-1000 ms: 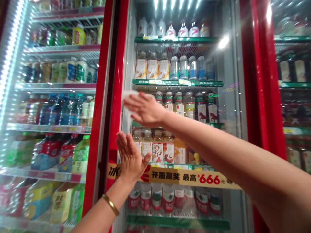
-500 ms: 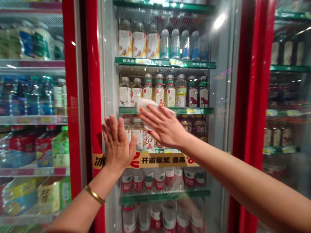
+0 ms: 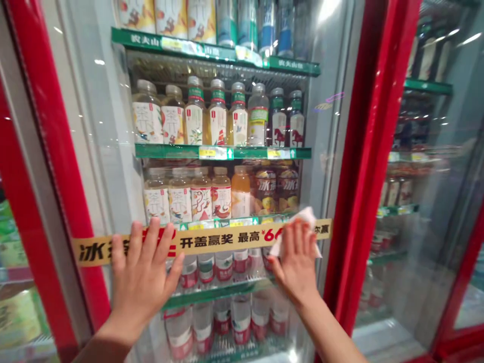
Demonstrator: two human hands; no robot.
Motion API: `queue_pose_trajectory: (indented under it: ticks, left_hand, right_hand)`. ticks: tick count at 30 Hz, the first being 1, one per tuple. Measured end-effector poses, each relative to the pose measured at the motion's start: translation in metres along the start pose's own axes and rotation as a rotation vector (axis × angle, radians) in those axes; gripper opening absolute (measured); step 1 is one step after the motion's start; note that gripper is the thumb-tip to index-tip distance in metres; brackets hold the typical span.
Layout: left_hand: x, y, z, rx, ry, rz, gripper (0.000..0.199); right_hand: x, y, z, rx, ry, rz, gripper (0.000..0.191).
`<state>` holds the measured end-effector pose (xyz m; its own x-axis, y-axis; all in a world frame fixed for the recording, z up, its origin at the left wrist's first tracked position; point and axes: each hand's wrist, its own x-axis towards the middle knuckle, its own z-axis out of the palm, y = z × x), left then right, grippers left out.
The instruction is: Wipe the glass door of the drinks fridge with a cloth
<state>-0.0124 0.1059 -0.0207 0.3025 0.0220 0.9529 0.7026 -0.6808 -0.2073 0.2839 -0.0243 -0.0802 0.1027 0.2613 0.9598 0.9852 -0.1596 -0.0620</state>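
My left hand (image 3: pixel 142 277) is spread open with its palm against the glass door (image 3: pixel 109 101) of a drinks fridge, the fingertips over the left part of a yellow printed strip (image 3: pixel 215 244). At the strip's right part, my right hand (image 3: pixel 298 264) presses a white tissue (image 3: pixel 308 218) against the glass. Its fingers lie close together and fairly straight over the tissue, whose edges stick out above and beside them. Part of the strip's lettering is hidden behind the right hand and tissue.
Behind the glass, green-edged shelves (image 3: pixel 257 152) carry rows of tea bottles (image 3: pixel 217 118) and other drinks. Red door frames (image 3: pixel 372 141) stand on both sides. Another glass-fronted fridge with bottles (image 3: pixel 393 194) is at the right.
My right hand has moved down and right with the tissue, from the middle shelf to the strip's right part. The view has shifted closer and lower; my left palm stays near the strip's left part.
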Motion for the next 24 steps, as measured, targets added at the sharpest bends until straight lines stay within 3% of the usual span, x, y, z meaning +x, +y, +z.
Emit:
queue_pose_trajectory:
  ticks: [2, 3, 4, 6, 8, 9, 10, 12, 14, 15, 17, 19, 20, 21, 22, 24]
  left_hand:
    - [-0.013, 0.001, 0.007, 0.018, 0.023, 0.001, 0.091]
    - [-0.015, 0.0, 0.009, 0.027, 0.027, 0.001, 0.093]
    - [-0.016, -0.001, 0.01, 0.034, 0.027, -0.002, 0.094]
    - [-0.015, -0.002, 0.009, 0.037, 0.02, -0.005, 0.094]
    - [-0.016, -0.001, 0.008, 0.024, 0.031, -0.023, 0.093]
    - [-0.017, -0.001, 0.008, 0.017, 0.036, -0.035, 0.092]
    - [-0.018, 0.0, 0.009, 0.011, 0.04, -0.05, 0.091]
    - [-0.022, 0.002, 0.012, 0.009, 0.042, -0.088, 0.092]
    - [-0.025, 0.003, 0.014, 0.007, 0.039, -0.117, 0.093]
    - [-0.025, 0.004, 0.015, 0.004, 0.038, -0.131, 0.094]
    - [-0.025, 0.004, 0.015, -0.007, 0.04, -0.145, 0.094]
    - [-0.025, 0.004, 0.013, -0.018, 0.041, -0.149, 0.094]
    - [-0.024, 0.004, 0.013, -0.025, 0.046, -0.152, 0.093]
    - [-0.024, 0.004, 0.012, -0.033, 0.053, -0.16, 0.093]
    - [-0.024, 0.004, 0.012, -0.042, 0.057, -0.172, 0.093]
    - [-0.026, 0.005, 0.013, -0.062, 0.066, -0.202, 0.094]
  right_hand:
    - [-0.008, -0.005, 0.009, -0.065, 0.146, 0.272, 0.091]
    - [-0.013, -0.017, 0.016, -0.072, 0.178, 0.292, 0.091]
    - [-0.021, -0.032, 0.025, -0.068, 0.201, 0.236, 0.09]
    - [-0.044, -0.058, 0.039, -0.051, 0.242, -0.086, 0.088]
    - [-0.068, -0.057, 0.044, -0.072, 0.208, -0.353, 0.089]
    - [-0.077, -0.046, 0.041, -0.096, 0.167, -0.335, 0.09]
    - [-0.082, -0.03, 0.036, -0.119, 0.13, -0.223, 0.091]
    - [-0.08, -0.001, 0.025, -0.141, 0.121, 0.166, 0.092]
    - [-0.073, 0.003, 0.024, -0.119, 0.155, 0.455, 0.09]
    - [-0.072, -0.007, 0.028, -0.102, 0.136, 0.488, 0.091]
    - [-0.079, -0.039, 0.043, -0.07, 0.106, 0.3, 0.095]
    - [-0.097, -0.063, 0.056, -0.066, 0.116, -0.085, 0.092]
    - [-0.105, -0.064, 0.059, -0.08, 0.128, -0.236, 0.09]
    - [-0.111, -0.058, 0.058, -0.103, 0.136, -0.296, 0.088]
    - [-0.112, -0.046, 0.053, -0.128, 0.14, -0.248, 0.089]
    - [-0.099, -0.016, 0.038, -0.158, 0.137, 0.069, 0.095]
